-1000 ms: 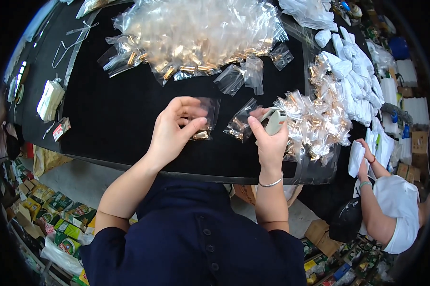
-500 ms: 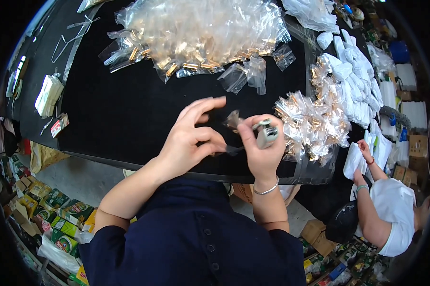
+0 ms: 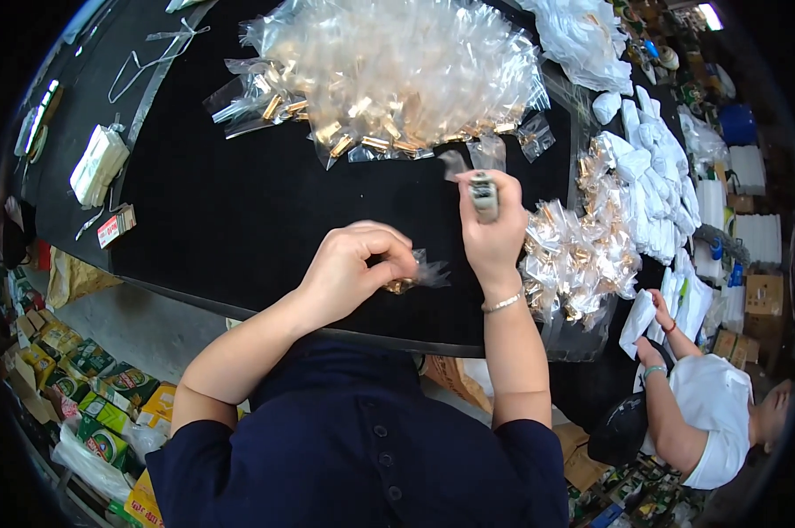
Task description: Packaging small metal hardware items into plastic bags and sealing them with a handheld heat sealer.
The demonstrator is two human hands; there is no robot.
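Small clear plastic bag [image 3: 419, 275] holding a gold-coloured piece sits pinched between the curled fingers of the left hand [image 3: 353, 268], above the black table [image 3: 239, 202]. Right hand [image 3: 493, 236] is clamped around a small grey tool [image 3: 484, 195], just beside.

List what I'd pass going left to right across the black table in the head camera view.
White folded stack → left hand pinching a small clear bag → right hand holding a small tool → pile of filled clear bags → white packets.

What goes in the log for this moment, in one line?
left hand: pinching small clear bag | right hand: holding small grey tool upright | black table: bag piles behind, right
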